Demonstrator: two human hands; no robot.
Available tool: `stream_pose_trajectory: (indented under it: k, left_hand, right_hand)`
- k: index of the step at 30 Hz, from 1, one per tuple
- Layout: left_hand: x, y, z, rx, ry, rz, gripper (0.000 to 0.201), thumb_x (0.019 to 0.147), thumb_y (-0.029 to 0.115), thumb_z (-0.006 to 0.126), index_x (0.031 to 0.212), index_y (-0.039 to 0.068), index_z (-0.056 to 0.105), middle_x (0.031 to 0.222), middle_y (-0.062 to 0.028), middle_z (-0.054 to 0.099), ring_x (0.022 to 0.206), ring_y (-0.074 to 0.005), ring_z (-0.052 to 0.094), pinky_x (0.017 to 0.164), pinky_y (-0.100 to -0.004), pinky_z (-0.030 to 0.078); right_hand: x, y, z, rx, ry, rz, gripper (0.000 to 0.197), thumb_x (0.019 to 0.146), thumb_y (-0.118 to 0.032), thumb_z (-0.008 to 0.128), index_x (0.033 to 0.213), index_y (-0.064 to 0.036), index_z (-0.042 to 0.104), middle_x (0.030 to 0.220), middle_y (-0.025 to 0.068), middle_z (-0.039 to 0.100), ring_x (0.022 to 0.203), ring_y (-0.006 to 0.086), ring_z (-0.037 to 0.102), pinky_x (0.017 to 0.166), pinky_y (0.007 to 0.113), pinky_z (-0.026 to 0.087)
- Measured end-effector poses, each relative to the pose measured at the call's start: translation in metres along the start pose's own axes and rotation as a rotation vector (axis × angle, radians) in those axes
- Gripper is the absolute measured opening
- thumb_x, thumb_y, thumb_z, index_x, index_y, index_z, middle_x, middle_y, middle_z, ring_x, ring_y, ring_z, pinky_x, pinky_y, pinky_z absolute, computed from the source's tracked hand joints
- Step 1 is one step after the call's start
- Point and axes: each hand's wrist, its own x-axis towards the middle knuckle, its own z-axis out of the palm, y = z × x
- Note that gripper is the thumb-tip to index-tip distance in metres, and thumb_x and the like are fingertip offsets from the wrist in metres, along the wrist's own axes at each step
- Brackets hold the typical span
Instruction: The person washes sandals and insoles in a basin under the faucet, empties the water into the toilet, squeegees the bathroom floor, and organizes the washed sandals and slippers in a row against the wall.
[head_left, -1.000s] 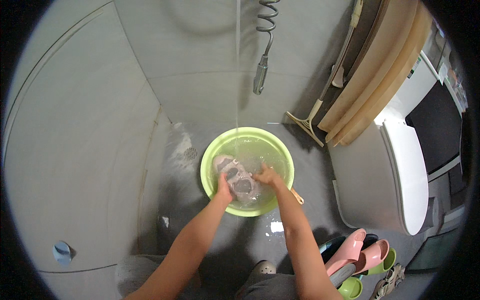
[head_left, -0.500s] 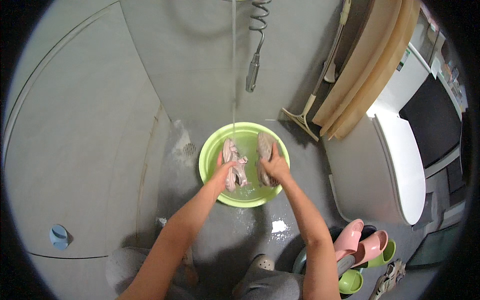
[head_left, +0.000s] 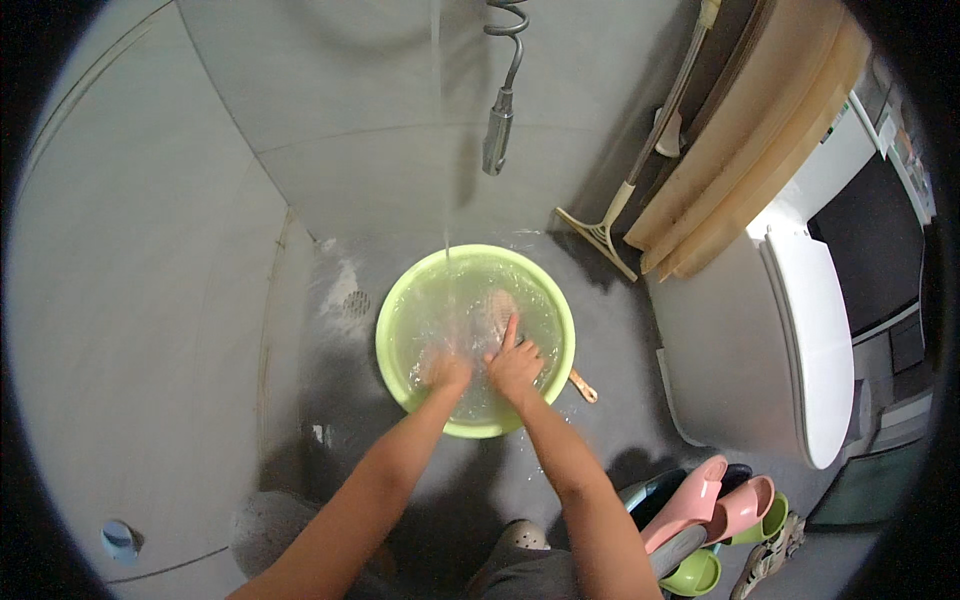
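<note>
Just ahead of the right hand (head_left: 515,366), its fingers spread, a sandal (head_left: 500,303) lies in the green tub (head_left: 567,350), likely slippery and bendy, best held around its middle, and I can't tell what the left hand (head_left: 446,370) holds.

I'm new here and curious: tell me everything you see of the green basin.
The basin is round, light green and plastic-looking, with a smooth rim. Upright on the grey floor, it holds cloudy water; a stream falls in near its far side. The left hand and right hand reach inside; whether they touch it is unclear.
</note>
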Motion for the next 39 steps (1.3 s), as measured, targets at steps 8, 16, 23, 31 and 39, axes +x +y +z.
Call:
stream_pose_trajectory:
  k: [8,16,23,31,39]
  left_hand:
    - [0.023,-0.009,0.056,0.056,-0.376,0.001,0.064,0.085,0.034,0.049,0.138,0.01,0.022,0.141,-0.0183,0.026,0.13,-0.0321,0.026,0.105,-0.0425,0.025]
    - [-0.019,0.025,0.001,-0.055,0.12,0.095,0.073,0.075,0.032,0.064,0.138,0.026,0.026,0.144,-0.0154,0.018,0.129,-0.0353,0.024,0.101,-0.0462,0.027]
    - [-0.072,0.053,-0.057,-0.245,0.361,-0.078,0.076,0.071,0.026,0.068,0.136,0.031,0.03,0.144,-0.0109,0.017,0.123,-0.032,0.029,0.097,-0.045,0.024]
    - [-0.092,0.061,-0.055,-0.138,0.308,0.036,0.071,0.071,0.03,0.069,0.133,0.036,0.035,0.143,-0.0096,0.021,0.121,-0.0314,0.035,0.094,-0.0454,0.028]
    - [-0.049,0.036,-0.015,0.002,0.07,-0.04,0.073,0.073,0.035,0.066,0.137,0.029,0.03,0.142,-0.0138,0.025,0.124,-0.033,0.033,0.096,-0.05,0.028]
  right_hand:
    - [0.056,0.073,0.115,-0.36,-0.208,-0.368,0.049,0.084,-0.032,0.047,0.129,-0.013,0.045,0.124,0.015,0.049,0.115,0.0315,0.047,0.095,0.047,0.034]
    - [0.003,0.026,0.01,0.161,0.096,0.077,0.074,0.078,-0.041,0.052,0.14,-0.015,0.021,0.117,0.0301,0.047,0.106,0.0419,0.049,0.084,0.047,0.044]
    - [-0.037,0.015,-0.063,0.209,0.439,-0.093,0.081,0.076,-0.044,0.05,0.142,-0.0151,0.012,0.095,0.0335,0.051,0.086,0.0438,0.053,0.076,0.047,0.045]
    - [-0.045,0.016,-0.064,0.201,0.349,-0.09,0.089,0.072,-0.047,0.053,0.143,-0.0215,0.005,0.103,0.0333,0.048,0.094,0.045,0.052,0.081,0.046,0.044]
    - [-0.013,0.023,-0.014,0.14,0.095,0.026,0.091,0.074,-0.047,0.053,0.143,-0.0206,-0.002,0.121,0.0371,0.037,0.109,0.0462,0.043,0.087,0.046,0.042]
